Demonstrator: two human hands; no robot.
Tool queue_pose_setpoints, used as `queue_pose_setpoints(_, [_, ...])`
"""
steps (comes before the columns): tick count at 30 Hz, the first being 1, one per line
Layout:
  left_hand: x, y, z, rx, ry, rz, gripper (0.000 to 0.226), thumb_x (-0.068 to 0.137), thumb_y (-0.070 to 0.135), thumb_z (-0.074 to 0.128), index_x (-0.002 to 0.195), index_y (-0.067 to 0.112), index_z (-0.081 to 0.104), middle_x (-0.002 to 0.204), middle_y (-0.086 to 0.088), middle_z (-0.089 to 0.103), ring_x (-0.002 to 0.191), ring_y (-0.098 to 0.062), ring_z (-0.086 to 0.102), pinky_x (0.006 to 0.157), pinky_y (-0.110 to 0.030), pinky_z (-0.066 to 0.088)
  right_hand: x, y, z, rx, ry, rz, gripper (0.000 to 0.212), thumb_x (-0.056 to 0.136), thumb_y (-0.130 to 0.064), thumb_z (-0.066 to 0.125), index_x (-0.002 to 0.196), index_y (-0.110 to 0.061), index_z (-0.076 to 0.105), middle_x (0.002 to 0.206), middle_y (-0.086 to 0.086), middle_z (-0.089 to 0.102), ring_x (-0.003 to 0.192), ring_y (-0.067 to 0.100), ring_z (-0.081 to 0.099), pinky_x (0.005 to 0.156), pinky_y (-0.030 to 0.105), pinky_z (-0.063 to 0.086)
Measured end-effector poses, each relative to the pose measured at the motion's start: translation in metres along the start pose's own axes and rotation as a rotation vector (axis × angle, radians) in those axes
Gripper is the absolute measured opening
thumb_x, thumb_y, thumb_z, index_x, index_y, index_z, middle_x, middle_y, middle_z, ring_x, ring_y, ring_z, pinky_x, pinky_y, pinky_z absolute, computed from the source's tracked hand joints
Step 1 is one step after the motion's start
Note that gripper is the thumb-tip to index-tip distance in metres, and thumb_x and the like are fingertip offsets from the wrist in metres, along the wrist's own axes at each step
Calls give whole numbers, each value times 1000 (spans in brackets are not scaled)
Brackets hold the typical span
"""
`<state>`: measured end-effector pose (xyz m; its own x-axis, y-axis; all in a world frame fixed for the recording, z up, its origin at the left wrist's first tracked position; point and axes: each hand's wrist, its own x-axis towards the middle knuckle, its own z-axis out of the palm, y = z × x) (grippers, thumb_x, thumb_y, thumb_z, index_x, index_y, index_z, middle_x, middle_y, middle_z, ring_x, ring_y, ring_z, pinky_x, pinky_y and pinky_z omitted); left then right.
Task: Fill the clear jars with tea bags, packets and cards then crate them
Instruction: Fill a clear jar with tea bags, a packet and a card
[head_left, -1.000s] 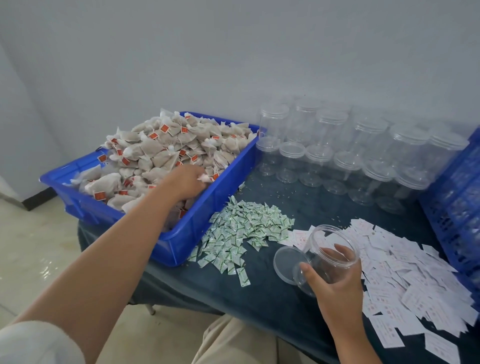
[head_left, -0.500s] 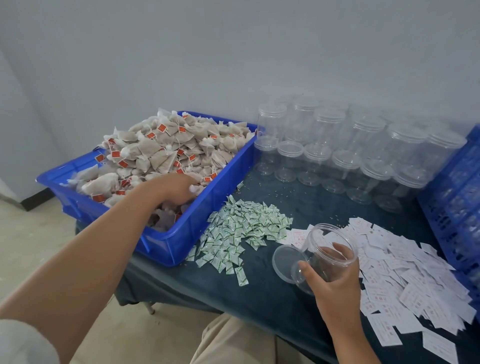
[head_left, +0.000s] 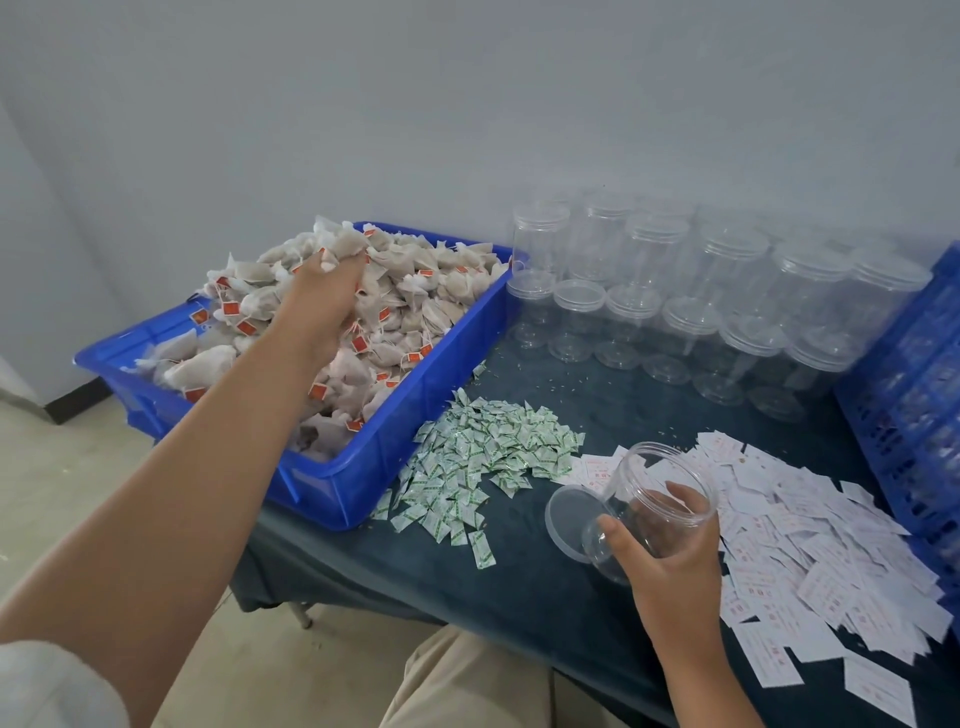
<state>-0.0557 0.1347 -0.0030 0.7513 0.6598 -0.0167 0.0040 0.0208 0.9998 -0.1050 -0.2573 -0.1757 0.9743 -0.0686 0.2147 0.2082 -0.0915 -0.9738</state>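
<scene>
A blue tray (head_left: 363, 467) on the table's left holds a heap of tea bags (head_left: 415, 296) with red tags. My left hand (head_left: 324, 296) is raised above the heap and grips a handful of tea bags. My right hand (head_left: 670, 561) holds an open clear jar (head_left: 660, 493), tilted with its mouth up and to the right. Its loose lid (head_left: 569, 517) lies on the table beside the jar. Green-and-white packets (head_left: 478, 457) are piled in the middle, and white cards (head_left: 810, 540) are spread on the right.
Several lidded clear jars (head_left: 675, 291) stand in rows at the back by the wall. A blue crate (head_left: 904, 415) stands at the right edge. The table has a dark blue cover (head_left: 519, 582). My knee shows below the front edge.
My left hand has risen out of the tray's near side with a handful of tea bags and now hovers over the heap. The right hand and jar have hardly moved.
</scene>
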Motion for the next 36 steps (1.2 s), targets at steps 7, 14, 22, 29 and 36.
queue_pose_setpoints(7, [-1,17,20,-339,-152,-62,17,100,35,67,107,22,60,71,5,58,54,-9,52,44,-22,33,1,2,-1,12,-15,17,75,56,-52,94,118,-55,52,117,-20,73,105,-1,74,81,12,58])
queue_pose_setpoints(14, [-1,-13,3,1201,-251,277,48,103,44,58,144,20,58,118,-5,72,113,-27,67,88,-39,50,2,2,-2,-2,-14,23,72,57,-53,94,112,-69,50,115,-30,71,106,-4,73,81,9,56])
queue_pose_setpoints(22, [-1,-46,-10,1638,-417,21,49,103,19,56,152,18,51,148,-10,59,123,-29,61,88,-37,48,1,3,-3,27,-29,49,79,56,-57,95,122,-55,51,120,-16,74,110,1,74,95,27,58])
queue_pose_setpoints(29, [7,-45,-18,1089,-162,222,19,90,5,68,103,18,65,99,-8,70,89,-28,68,72,-40,56,0,3,-4,29,-53,61,88,56,-61,99,129,-49,51,127,-9,73,115,10,74,104,48,60])
queue_pose_setpoints(36, [-4,-20,-4,111,-22,120,34,91,9,75,120,24,67,101,-2,70,85,-20,70,63,-36,56,0,3,-4,-3,-43,42,73,59,-51,96,114,-69,51,120,-27,70,112,-2,72,89,15,59])
